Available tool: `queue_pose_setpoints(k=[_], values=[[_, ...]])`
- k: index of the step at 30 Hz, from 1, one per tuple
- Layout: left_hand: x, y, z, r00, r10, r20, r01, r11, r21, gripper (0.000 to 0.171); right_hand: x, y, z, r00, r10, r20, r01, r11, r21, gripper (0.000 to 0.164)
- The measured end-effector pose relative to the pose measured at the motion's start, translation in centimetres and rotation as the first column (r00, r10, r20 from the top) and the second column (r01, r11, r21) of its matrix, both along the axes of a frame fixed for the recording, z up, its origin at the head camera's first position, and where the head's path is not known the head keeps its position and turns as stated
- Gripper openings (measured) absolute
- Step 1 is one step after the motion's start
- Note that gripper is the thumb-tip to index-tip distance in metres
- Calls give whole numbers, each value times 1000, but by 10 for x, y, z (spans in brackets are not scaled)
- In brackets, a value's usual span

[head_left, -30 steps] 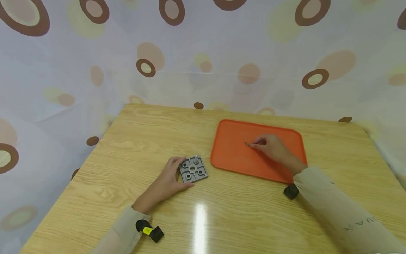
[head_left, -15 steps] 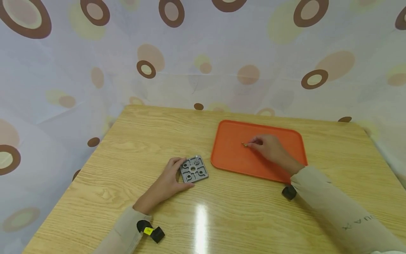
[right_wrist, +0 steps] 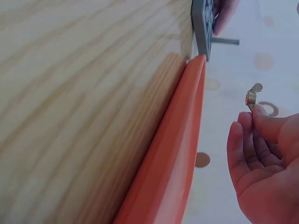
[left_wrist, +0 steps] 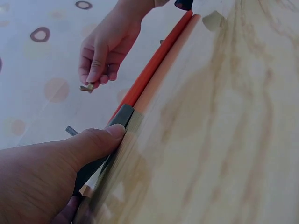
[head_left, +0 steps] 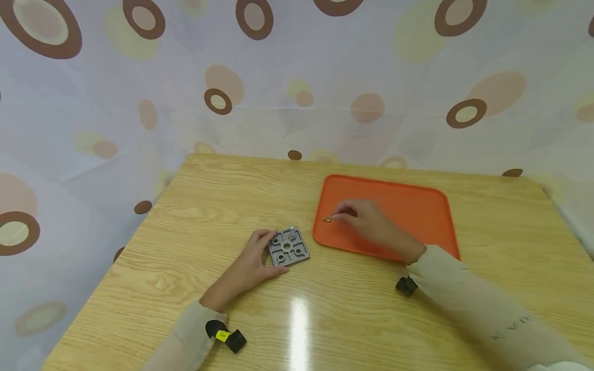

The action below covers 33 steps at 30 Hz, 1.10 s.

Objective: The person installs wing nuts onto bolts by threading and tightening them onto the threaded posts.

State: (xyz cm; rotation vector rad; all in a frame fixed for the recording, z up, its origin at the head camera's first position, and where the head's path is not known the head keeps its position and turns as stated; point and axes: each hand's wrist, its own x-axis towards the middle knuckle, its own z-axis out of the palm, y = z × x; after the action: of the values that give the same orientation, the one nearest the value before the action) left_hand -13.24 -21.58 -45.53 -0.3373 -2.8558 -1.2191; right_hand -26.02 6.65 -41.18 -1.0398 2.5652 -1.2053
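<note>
My left hand point(head_left: 250, 265) holds a square grey metal plate point(head_left: 289, 253) by its left side, thumb along the near edge and fingers at the far corner. The plate has round holes and raised ribs. A bolt point(head_left: 293, 233) stands up from its far right corner, its shank jutting out in the right wrist view. Between thumb and fingertips, my right hand point(head_left: 366, 222) pinches a small brass wing nut point(head_left: 327, 219) above the left part of the orange tray point(head_left: 408, 206). One wing sticks out past the fingertips in the right wrist view, where the wing nut point(right_wrist: 251, 97) shows closest.
The tray lies right of the plate, a narrow strip of wooden table point(head_left: 223, 196) between them. A patterned cloth point(head_left: 297, 62) hangs behind the table and along its left side. Each wrist wears a black camera, such as the left wrist camera point(head_left: 236, 341).
My right hand has moved left over the tray with the wing nut, closer to the plate. My left hand and the plate stay where they were.
</note>
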Motion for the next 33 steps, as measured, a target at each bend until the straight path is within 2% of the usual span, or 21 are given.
queue_pose_setpoints(k=[5, 11, 16, 26, 33], values=[[0, 0, -1, 1000, 8, 7, -8, 1000, 6, 90, 4, -26, 1, 999, 52, 15, -51, 997, -56, 8], [1, -1, -3, 1000, 9, 18, -9, 1000, 17, 91, 9, -53, 2, 992, 122, -21, -123, 989, -83, 8], [1, 0, -1, 1000, -3, 4, 3, 1000, 9, 90, 12, -68, 1, 988, 152, 6, -151, 983, -102, 9], [0, 1, 0, 1000, -10, 9, 9, 1000, 13, 89, 12, -74, -3, 986, 148, 80, -138, 983, -119, 9], [0, 1, 0, 1000, -16, -4, 16, 1000, 2, 89, 12, -73, -5, 986, 162, 41, -157, 982, -110, 9]])
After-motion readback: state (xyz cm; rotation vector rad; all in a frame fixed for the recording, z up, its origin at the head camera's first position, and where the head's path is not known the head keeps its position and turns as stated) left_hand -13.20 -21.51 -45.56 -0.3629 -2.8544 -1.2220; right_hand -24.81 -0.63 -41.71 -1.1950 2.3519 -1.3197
